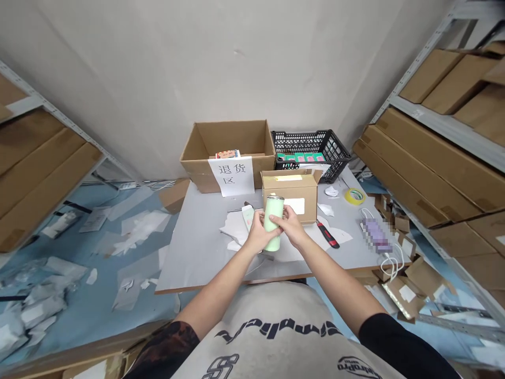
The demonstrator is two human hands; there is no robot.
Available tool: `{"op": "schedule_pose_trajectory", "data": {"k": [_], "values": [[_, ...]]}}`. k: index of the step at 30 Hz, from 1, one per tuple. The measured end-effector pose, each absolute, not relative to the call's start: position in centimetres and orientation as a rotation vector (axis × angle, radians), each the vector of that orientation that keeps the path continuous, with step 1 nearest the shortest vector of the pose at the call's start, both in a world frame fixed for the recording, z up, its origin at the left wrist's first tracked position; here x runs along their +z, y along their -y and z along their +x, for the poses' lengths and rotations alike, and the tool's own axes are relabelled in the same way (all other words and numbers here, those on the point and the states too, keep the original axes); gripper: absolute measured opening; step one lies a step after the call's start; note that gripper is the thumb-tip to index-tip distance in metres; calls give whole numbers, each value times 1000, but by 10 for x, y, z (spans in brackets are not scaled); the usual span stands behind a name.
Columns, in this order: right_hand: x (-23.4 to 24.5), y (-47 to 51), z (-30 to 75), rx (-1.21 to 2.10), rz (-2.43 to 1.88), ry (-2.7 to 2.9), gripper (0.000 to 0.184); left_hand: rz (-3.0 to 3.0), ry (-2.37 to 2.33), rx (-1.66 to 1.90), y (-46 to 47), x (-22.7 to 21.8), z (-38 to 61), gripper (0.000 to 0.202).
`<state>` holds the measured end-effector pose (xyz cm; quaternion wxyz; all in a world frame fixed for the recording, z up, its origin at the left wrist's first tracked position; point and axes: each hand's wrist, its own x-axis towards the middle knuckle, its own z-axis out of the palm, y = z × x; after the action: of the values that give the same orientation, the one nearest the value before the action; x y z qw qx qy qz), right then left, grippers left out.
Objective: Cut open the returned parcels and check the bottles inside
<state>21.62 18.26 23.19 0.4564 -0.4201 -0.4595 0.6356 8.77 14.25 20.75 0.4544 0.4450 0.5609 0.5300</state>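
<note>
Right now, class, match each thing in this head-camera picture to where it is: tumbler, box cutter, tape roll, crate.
Things:
1. tumbler
2. box cutter
3. tape roll
4. crate

Places:
A. at the far edge of the table, beside the open carton
B. gripped between the left hand and right hand
C. lying just right of the hands
D. near the table's far right edge

Pairs: 1-B, 2-C, 3-D, 4-A

Warehouse returns area: metal shelves [434, 122] stacked with cartons [418, 168], returns sign [231, 176].
</note>
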Motion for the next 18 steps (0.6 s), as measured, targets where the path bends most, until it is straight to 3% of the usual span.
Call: {"op": "schedule_pose_trajectory", "data": {"k": [7, 11, 18], "values": [[240, -162, 203, 1547, -1138, 966, 43, 716, -761, 904, -124, 205, 61, 52], [249, -157, 202, 1454, -1154, 1134, 38, 657, -686, 903, -120, 212, 54, 53], [259, -153, 194, 1321, -1218, 1174, 55, 630, -592, 930, -123, 217, 54, 56]]}}
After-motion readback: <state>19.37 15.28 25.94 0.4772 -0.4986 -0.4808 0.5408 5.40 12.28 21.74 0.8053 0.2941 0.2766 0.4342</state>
